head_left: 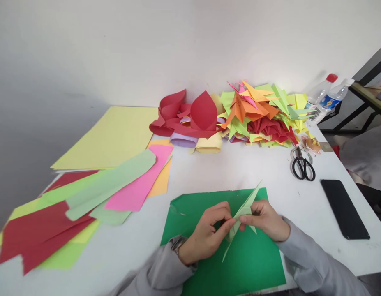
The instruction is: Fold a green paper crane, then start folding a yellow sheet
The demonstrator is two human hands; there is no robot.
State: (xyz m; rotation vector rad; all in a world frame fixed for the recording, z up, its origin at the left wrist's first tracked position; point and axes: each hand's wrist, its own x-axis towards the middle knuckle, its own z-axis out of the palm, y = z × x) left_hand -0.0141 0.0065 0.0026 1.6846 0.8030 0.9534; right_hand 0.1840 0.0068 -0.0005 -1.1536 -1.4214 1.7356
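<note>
A pale green folded paper crane [243, 211] is held between my two hands, above a dark green sheet [193, 209] on the table. My left hand [210, 232] pinches it from the left with thumb and fingers. From the right, my right hand [267, 220] grips its other side, the thumb pressed on the paper. One long point slants up to the right and another points down toward me. Part of the folded body is hidden behind my fingers.
Coloured paper strips [116, 185] and a yellow stack [110, 135] lie left. Curled paper pieces [204, 111] and a heap of folded paper [258, 115] sit by the wall. Right are scissors [302, 166], a black phone [344, 209] and plastic bottles [330, 98].
</note>
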